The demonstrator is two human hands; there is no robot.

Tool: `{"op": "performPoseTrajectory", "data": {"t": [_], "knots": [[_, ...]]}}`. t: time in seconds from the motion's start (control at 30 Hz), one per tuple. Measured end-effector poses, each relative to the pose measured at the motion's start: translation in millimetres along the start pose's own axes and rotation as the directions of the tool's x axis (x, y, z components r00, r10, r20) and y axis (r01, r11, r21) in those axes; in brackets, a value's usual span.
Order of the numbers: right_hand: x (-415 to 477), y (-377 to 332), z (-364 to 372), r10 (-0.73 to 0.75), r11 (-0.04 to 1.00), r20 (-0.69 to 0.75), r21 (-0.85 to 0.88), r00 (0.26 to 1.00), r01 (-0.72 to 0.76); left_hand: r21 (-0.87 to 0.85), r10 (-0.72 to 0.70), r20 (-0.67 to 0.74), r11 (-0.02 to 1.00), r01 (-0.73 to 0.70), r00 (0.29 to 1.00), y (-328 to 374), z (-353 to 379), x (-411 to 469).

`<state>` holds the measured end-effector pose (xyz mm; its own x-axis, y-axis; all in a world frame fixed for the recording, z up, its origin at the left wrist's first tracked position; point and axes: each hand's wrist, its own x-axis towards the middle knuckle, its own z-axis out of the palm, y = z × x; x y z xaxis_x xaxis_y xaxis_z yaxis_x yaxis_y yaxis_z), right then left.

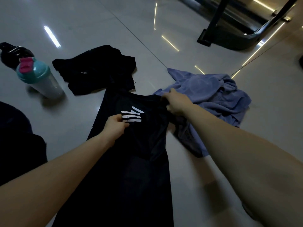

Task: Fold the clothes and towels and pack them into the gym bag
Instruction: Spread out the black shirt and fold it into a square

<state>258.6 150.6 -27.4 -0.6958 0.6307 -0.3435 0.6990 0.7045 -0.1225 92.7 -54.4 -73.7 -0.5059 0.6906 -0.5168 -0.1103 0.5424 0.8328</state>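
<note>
A black shirt (131,154) with a white striped logo lies lengthwise on the tiled floor in front of me. My left hand (114,126) pinches its cloth beside the logo. My right hand (175,104) grips the shirt's upper right edge. A crumpled blue towel (218,99) lies to the right, touching the shirt. Beyond the shirt sits a folded black garment (96,71). A dark bag (18,138) shows partly at the left edge.
A shaker bottle (39,77) with a teal lid and pink cap stands at the left, with a black item with a buckle (13,53) behind it. Dark gym equipment (246,30) stands at the back right on the glossy floor.
</note>
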Motion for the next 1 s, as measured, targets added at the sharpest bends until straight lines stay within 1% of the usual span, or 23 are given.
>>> {"op": "performPoseTrajectory", "data": {"t": [0.07,0.2,0.3,0.37,0.5,0.57,0.63,0.73,0.83,1.0], "knots": [[6,-4,-9,0.001,0.997,0.040,-0.081,0.999,0.002,-0.020,0.002,0.008,1.000,-0.002,1.000,-3,-5,3],[19,7,-18,0.098,0.995,0.072,0.005,0.993,-0.099,-0.012,-0.023,-0.005,1.000,0.023,1.000,-8,-13,9],[30,18,-22,0.143,0.987,0.042,0.067,0.989,-0.146,-0.025,-0.065,-0.005,0.998,0.065,0.998,-14,-18,11],[34,19,-21,0.148,0.988,0.035,0.048,0.988,-0.150,0.072,-0.046,-0.030,0.996,0.049,0.998,-19,-17,11],[42,18,-14,0.133,0.990,-0.003,0.035,0.991,-0.133,0.293,0.108,-0.137,0.954,-0.064,0.985,-24,-14,13],[43,16,-11,0.133,0.991,-0.008,0.000,0.991,-0.133,0.379,0.149,-0.174,0.922,-0.074,0.974,-26,-14,16],[43,16,-9,0.154,0.987,-0.017,-0.036,0.988,-0.155,0.446,0.159,-0.213,0.894,-0.049,0.964,-25,-12,20],[44,18,-5,0.180,0.981,-0.048,-0.066,0.983,-0.183,0.474,0.165,-0.249,0.880,-0.028,0.954,-21,-7,26],[45,20,-1,0.205,0.977,-0.072,-0.044,0.976,-0.208,0.484,0.161,-0.263,0.875,-0.014,0.951,-18,-1,33],[48,26,3,0.238,0.970,-0.048,-0.036,0.970,-0.240,0.552,0.129,-0.260,0.833,0.038,0.957,-18,3,44]]}}
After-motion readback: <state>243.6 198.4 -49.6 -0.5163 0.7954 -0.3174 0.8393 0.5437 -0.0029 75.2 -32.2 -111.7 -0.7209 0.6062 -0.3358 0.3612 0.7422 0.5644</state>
